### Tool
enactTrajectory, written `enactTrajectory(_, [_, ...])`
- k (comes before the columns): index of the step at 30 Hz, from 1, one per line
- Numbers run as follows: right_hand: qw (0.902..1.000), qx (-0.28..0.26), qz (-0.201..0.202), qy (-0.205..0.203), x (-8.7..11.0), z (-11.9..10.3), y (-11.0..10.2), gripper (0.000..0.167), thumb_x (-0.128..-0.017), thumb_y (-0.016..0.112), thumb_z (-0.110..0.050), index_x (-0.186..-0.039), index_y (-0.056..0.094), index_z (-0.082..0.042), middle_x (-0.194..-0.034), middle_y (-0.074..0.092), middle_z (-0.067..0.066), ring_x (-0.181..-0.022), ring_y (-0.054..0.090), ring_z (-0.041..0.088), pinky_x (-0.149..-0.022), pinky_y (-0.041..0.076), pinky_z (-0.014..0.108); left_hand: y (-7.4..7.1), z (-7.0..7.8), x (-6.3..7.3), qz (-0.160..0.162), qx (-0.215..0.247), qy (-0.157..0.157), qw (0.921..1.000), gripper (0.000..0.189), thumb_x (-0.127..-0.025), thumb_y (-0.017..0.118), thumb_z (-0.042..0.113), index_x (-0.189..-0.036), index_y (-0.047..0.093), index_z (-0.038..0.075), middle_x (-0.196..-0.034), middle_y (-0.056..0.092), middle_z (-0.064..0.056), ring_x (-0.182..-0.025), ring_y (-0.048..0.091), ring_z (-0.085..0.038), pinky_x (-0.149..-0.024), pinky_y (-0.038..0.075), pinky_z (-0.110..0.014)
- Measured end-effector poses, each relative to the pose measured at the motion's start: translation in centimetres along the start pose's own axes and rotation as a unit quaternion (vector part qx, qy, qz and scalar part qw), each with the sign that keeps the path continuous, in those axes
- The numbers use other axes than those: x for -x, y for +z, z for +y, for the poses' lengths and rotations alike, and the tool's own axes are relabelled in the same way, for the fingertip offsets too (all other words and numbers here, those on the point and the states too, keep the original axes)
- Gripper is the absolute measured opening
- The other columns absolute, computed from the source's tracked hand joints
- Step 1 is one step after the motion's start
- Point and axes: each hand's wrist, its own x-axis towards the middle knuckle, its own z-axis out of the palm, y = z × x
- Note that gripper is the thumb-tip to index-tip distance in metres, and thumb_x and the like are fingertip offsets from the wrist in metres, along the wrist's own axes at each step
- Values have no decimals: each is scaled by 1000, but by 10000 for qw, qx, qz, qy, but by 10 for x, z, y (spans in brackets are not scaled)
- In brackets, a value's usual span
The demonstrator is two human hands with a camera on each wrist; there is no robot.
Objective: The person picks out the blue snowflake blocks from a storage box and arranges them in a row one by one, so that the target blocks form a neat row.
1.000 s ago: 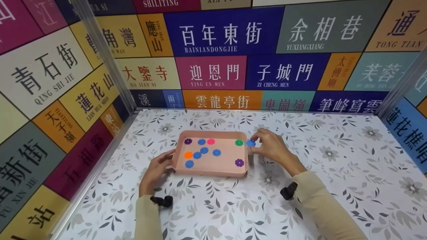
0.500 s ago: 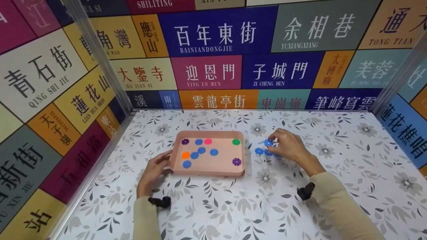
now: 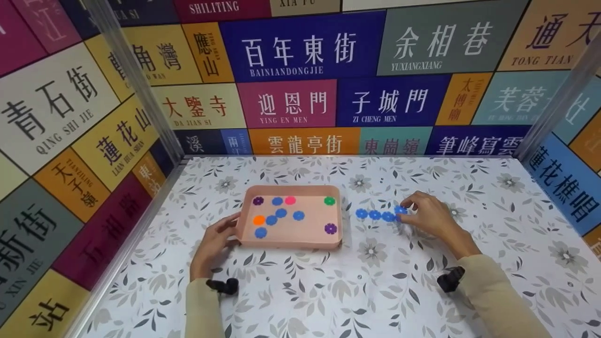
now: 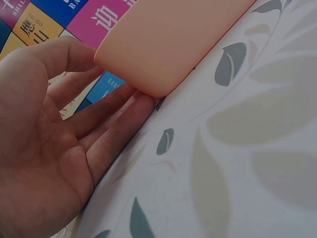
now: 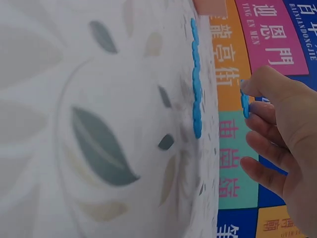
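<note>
My right hand pinches a blue flower-shaped disc between thumb and index finger. In the right wrist view that disc is held up off the table, its edge towards the camera. Just left of it, a row of three blue flower-shaped discs lies flat on the table, end to end. At the left side of a pink tray, my left hand touches its outer wall with loosely extended fingers. Inside the tray lie several loose discs: blue, purple, a green one, an orange one and a pink one.
A white table covering with grey leaves and flowers lies under everything. Behind it stands a wall of coloured panels with printed characters, and another panelled wall borders the left side. Each wrist wears a small black device.
My right hand has moved right from the tray's edge with the blue disc, to the right end of the blue row. The left hand stays at the tray. The head view has shifted slightly.
</note>
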Motion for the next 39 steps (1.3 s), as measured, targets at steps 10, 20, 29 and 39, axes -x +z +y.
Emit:
enactTrajectory(10, [9987,55,-360,368,9,21,0,30,-81,78,-27,-101,74,-5,-95,69,11,-83,64,25,-68,51,37,-3,-1,1,-4,-88,-131,9999,46,-96,59,19,-141,58,28,-140,59,-7,-112,62,-22,-94,57,-34])
enactTrajectory(20, [9960,4,-638,625,10,32,1,33,-82,75,-28,-103,73,-3,-96,70,14,-84,64,27,-75,52,45,-2,-1,2,2,-172,-101,9998,47,-96,55,16,-142,57,27,-141,59,-9,-114,62,-23,-95,57,-34])
enactTrajectory(29, [9938,17,-854,708,9,38,-1,35,-85,73,-29,-109,72,-3,-101,69,15,-89,64,29,-80,52,50,-2,-1,1,20,-29,60,10000,48,-95,58,12,-142,58,23,-140,60,-11,-115,62,-23,-89,58,-32])
enactTrajectory(39, [9947,-79,-744,707,9,31,-3,39,-89,71,-34,-113,71,-4,-106,69,16,-94,66,32,-85,52,55,-2,0,-1,-18,-103,-66,9999,50,-95,57,12,-143,56,24,-145,57,-9,-116,60,-23,-89,57,-30])
